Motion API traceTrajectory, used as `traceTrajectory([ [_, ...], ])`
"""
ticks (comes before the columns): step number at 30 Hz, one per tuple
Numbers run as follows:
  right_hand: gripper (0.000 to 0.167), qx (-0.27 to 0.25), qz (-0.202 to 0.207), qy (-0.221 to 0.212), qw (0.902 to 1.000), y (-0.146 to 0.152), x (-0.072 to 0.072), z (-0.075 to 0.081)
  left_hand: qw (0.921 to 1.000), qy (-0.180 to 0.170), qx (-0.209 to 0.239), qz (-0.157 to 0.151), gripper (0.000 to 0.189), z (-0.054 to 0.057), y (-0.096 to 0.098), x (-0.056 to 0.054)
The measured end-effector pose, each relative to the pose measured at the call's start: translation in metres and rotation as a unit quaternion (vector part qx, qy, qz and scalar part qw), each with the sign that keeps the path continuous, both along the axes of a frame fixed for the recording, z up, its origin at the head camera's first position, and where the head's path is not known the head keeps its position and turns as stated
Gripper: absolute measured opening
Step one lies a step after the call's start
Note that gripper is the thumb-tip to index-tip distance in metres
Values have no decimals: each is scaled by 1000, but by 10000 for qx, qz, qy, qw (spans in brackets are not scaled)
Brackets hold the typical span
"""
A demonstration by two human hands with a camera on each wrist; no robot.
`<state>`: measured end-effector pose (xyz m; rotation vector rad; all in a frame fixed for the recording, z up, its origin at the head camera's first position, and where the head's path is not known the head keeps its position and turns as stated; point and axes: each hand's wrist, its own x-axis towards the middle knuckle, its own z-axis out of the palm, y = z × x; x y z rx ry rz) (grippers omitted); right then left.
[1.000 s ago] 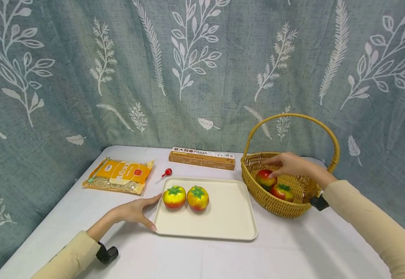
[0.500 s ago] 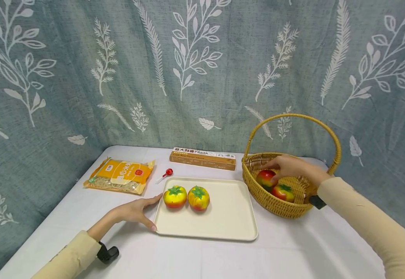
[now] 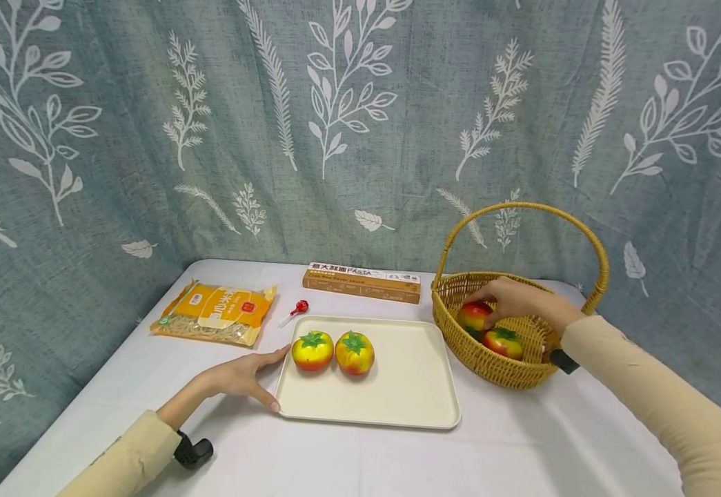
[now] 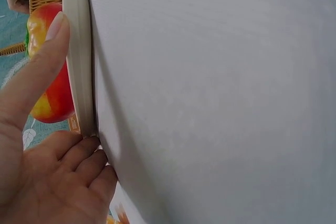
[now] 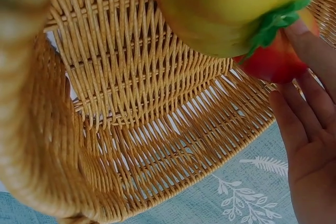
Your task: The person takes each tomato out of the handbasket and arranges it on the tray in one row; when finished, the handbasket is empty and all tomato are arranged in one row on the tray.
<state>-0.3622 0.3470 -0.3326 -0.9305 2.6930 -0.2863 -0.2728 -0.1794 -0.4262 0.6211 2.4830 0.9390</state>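
Observation:
Inside the wicker basket (image 3: 490,373), my right hand (image 3: 518,300) reaches down and grips a red tomato (image 3: 473,316). Right beside it lies a second tomato (image 3: 504,342), yellow-red with a green leafy top; in the right wrist view this yellowish tomato (image 5: 226,19) partly covers the held red tomato (image 5: 275,64). My left hand (image 3: 236,378) rests at the left edge of the cream tray (image 3: 403,373), thumb and fingers spread apart and touching the edge. Two yellow-red tomatoes sit on the tray's left half: the left tomato (image 3: 313,351) and the right tomato (image 3: 354,353).
The basket's tall handle (image 3: 521,205) arches above my right hand. Behind the tray lies a pasta box (image 3: 360,284). A red lollipop (image 3: 301,306) and an orange noodle bag (image 3: 214,314) lie to its back left. A patterned curtain (image 3: 360,138) hangs behind the table.
My right hand has settled slightly lower and closer around the red tomato in the basket. My left hand and the tray stay put; the view has shifted a little.

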Motion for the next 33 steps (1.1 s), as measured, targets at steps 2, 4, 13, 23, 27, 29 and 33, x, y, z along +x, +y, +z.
traceTrajectory([
  [2,56,33,5,111,9999,1,1,0,10000,-1,-6,-4,110,0,0,0],
  [4,56,52,-8,283,9996,2,1,0,10000,0,-2,-7,110,0,0,0],
  [13,59,-133,-306,423,9985,3,6,6,10000,10,46,-21,110,0,-1,1],
  [23,61,-375,-453,602,9965,9,15,7,10000,4,65,-23,110,-1,0,0],
  [27,60,-482,-505,886,9936,11,18,7,10000,20,49,-15,110,-1,0,0],
  [29,59,-578,-567,1008,9916,11,20,8,10000,37,44,-15,110,-1,0,0],
  [33,58,-737,-660,1169,9882,10,25,11,10000,52,23,-21,110,-1,0,0],
])
